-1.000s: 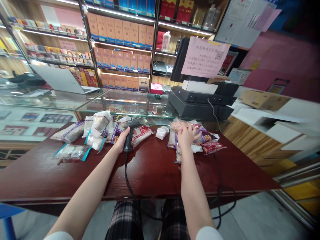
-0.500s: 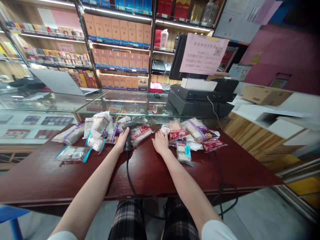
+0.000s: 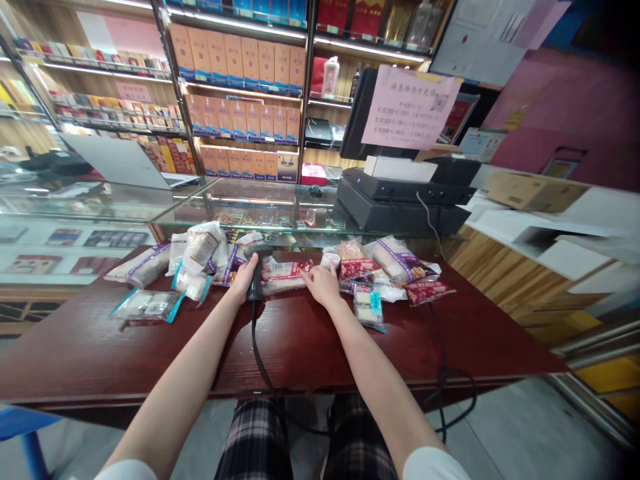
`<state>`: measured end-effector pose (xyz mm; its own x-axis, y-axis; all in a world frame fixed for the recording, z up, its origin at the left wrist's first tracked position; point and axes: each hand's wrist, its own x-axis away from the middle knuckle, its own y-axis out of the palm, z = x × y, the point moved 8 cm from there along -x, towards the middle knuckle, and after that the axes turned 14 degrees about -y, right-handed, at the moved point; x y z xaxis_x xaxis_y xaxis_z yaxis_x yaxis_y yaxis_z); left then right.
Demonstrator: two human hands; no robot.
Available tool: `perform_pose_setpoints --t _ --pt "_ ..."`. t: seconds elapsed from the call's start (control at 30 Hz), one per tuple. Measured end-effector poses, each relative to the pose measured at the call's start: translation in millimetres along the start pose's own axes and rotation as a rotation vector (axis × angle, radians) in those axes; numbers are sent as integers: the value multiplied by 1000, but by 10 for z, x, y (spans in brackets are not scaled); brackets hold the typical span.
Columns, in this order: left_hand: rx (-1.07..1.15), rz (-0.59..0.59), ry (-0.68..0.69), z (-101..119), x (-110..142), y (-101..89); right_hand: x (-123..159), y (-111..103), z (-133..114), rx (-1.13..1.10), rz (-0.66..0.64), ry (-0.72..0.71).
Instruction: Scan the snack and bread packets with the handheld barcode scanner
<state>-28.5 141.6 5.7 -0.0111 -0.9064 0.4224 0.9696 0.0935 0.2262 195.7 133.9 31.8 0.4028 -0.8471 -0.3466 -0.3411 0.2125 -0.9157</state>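
My left hand is closed around the handle of a black handheld barcode scanner, held upright just above the table, its cable running down toward me. Right beside the scanner lies a clear food packet with a red label, flat on the table. At that packet's right end is my right hand, thumb over its edge and other fingers partly hidden; it appears to grip the end. A small white round item sits by its fingertips.
Several packets, including a purple-striped one and a blue-edged one, lie on the left. More packets are heaped on the right. A glass counter and a cash-register monitor stand behind the dark red table.
My right hand has moved slightly left onto the red-labelled packet's end. That packet has turned from slanting to nearly level. My left hand stays in place with the scanner.
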Motion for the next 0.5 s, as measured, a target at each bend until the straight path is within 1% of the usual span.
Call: perform_pose_setpoints --t 0.13,0.33,0.4,0.5 --pt "8 12 48 41 40 24 39 -50 55 21 16 90" --pt "-19 -13 56 59 106 100 76 20 74 77 -91 160" --pt "-11 -17 73 68 112 107 86 6 85 63 -109 169" --pt "-8 -9 87 74 109 103 93 -30 106 -20 -112 170"
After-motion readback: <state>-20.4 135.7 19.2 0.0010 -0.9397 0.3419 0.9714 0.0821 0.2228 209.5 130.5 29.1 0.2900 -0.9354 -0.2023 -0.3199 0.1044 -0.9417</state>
